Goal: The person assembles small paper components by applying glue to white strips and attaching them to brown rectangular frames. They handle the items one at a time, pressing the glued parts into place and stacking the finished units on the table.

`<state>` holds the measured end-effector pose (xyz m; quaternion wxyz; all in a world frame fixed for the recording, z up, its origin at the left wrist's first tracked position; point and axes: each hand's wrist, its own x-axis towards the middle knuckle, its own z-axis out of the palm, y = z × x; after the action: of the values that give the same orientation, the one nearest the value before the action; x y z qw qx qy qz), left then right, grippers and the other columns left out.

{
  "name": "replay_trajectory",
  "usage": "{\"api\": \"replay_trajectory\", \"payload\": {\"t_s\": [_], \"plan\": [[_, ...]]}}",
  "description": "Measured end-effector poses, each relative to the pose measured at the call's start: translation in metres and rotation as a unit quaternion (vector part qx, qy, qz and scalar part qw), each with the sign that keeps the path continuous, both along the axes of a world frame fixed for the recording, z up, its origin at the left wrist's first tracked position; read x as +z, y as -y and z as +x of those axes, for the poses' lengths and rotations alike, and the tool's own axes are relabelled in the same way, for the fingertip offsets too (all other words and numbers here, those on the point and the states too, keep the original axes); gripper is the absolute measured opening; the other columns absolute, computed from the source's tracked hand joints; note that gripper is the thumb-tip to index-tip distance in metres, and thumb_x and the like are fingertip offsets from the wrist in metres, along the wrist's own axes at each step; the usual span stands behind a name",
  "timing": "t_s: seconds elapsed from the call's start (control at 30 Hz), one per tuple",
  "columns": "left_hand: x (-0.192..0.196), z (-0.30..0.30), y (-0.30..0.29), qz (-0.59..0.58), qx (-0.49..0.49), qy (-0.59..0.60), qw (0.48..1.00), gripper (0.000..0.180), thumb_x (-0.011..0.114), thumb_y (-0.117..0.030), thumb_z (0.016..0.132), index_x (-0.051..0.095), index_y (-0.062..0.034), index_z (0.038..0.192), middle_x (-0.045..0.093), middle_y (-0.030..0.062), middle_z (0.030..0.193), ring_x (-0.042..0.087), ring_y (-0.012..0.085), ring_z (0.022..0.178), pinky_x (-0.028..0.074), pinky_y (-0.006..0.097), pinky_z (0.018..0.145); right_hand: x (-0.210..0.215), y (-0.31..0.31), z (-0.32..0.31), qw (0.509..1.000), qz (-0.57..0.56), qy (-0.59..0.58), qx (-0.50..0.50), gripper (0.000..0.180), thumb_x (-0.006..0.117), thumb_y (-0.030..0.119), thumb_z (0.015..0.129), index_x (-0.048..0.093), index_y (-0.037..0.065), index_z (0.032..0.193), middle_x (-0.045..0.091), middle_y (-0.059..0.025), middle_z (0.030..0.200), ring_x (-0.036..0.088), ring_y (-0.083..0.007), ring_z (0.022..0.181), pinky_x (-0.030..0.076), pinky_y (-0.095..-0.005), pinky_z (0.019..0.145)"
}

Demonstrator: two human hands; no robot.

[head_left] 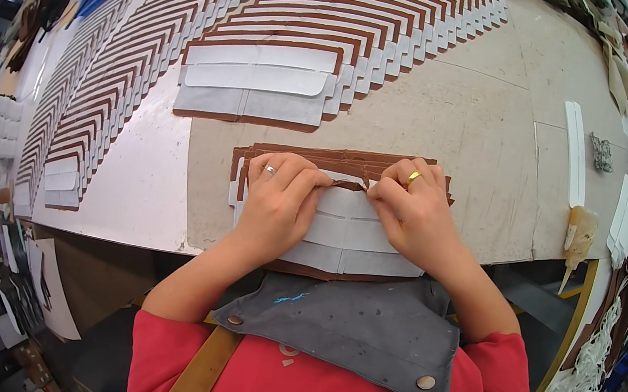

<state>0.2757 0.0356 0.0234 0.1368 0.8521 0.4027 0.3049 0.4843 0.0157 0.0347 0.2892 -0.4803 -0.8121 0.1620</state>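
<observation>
Brown leather piece (351,171) with white panels, left hand (277,205) and right hand (408,211) pinching its top fold

Matt leather, pale lining and a worn worktop

The brown pieces (352,161) by the worktop's near edge look like matt leather, with smooth, pale grey-white lining strips (345,234) like paper or thin fabric on them. The worktop (471,139) is dull, scuffed beige board. Each hand wears a glossy metal ring, silver on the left hand (273,204), gold on the right hand (414,212). The grey apron bib (359,326) looks like coarse, stained cloth with shiny rivets.
</observation>
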Motion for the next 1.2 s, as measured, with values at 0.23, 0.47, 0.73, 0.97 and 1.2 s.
{"api": "replay_trajectory", "payload": {"t_s": [0.23, 0.47, 0.73, 0.97, 1.2], "plan": [[0.011, -0.002, 0.003, 0.038, -0.022, 0.021, 0.999, 0.019, 0.061, 0.003, 0.071, 0.057, -0.0071, 0.088, 0.058, 0.0032, 0.083, 0.055, 0.0203, 0.077, 0.034, 0.033, 0.080, 0.012, 0.003, 0.000, 0.999, -0.008, -0.039, -0.013, 0.014, 0.064, 0.009, 0.076, 0.056, 0.008, 0.087, 0.056, -0.0038, 0.088, 0.051, -0.0211, 0.089, 0.034, -0.0347, 0.079], [0.015, -0.005, 0.003, 0.044, -0.040, 0.017, 0.998, 0.024, 0.059, 0.005, 0.070, 0.054, -0.0063, 0.090, 0.059, 0.0034, 0.081, 0.055, 0.0204, 0.074, 0.035, 0.033, 0.078, 0.016, 0.004, 0.003, 0.999, -0.018, -0.041, 0.010, 0.013, 0.066, 0.008, 0.075, 0.057, 0.008, 0.084, 0.055, -0.0038, 0.081, 0.052, -0.0212, 0.083, 0.035, -0.0345, 0.077], [0.023, -0.004, 0.006, 0.017, -0.026, -0.005, 0.999, 0.017, 0.055, 0.003, 0.079, 0.055, -0.0060, 0.093, 0.059, 0.0053, 0.084, 0.056, 0.0232, 0.077, 0.035, 0.034, 0.079, 0.013, 0.004, 0.003, 0.998, -0.030, -0.051, 0.002, 0.014, 0.067, 0.009, 0.074, 0.055, 0.007, 0.082, 0.055, -0.0041, 0.078, 0.053, -0.0217, 0.079, 0.036, -0.0341, 0.075], [0.001, -0.004, 0.001, 0.011, 0.013, -0.054, 0.998, 0.023, 0.055, 0.002, 0.078, 0.056, -0.0046, 0.100, 0.059, 0.0068, 0.093, 0.055, 0.0243, 0.089, 0.035, 0.037, 0.084, -0.006, 0.003, 0.025, 0.989, -0.120, -0.048, -0.076, 0.018, 0.065, 0.013, 0.080, 0.058, 0.004, 0.094, 0.059, -0.0083, 0.086, 0.056, -0.0207, 0.079, 0.043, -0.0311, 0.075], [-0.007, 0.032, 0.021, 0.003, -0.119, -0.083, 0.989, 0.036, 0.055, -0.004, 0.078, 0.055, -0.0041, 0.113, 0.051, 0.0101, 0.124, 0.044, 0.0255, 0.120, 0.025, 0.045, 0.104, -0.017, 0.021, 0.068, 0.901, -0.319, -0.236, -0.173, 0.023, 0.055, 0.005, 0.085, 0.054, 0.000, 0.107, 0.056, -0.0013, 0.086, 0.053, -0.0078, 0.076, 0.044, -0.0221, 0.066]]}}
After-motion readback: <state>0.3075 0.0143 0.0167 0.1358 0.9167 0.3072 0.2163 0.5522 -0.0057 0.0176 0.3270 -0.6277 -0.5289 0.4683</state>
